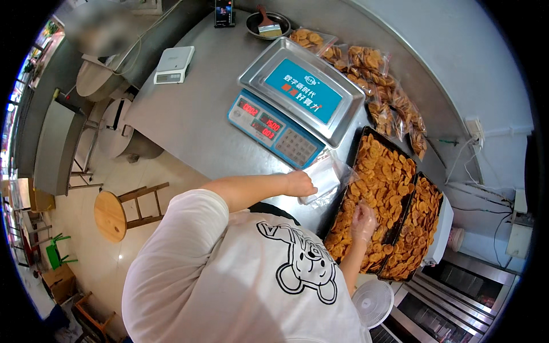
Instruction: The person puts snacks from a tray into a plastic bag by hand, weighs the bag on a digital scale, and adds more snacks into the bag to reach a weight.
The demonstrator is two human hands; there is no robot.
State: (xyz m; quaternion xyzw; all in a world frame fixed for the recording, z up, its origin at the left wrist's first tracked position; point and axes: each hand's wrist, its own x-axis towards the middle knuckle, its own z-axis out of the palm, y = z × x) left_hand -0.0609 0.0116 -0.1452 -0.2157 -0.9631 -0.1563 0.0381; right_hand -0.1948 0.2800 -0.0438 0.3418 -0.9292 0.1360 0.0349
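My left hand [301,184] is closed at the edge of a clear plastic bag [323,178], which lies by the near corner of the scale. The bag's far end reaches toward a dark tray filled with thin brown crisps [374,171]. My right hand [363,222], in a clear plastic glove, is over the near part of that tray. Its fingers are bent together against the crisps; whatever they hold is hidden. Alongside on the right is a second tray of crisps [416,228].
A blue weighing scale [274,128] with a steel pan [349,123] stands ahead. Filled clear bags of crisps [382,86] line the wall. Farther left are a small white scale [174,64], a phone [225,12] and a bowl with a brush [267,26]. A wooden stool [110,216] stands at left.
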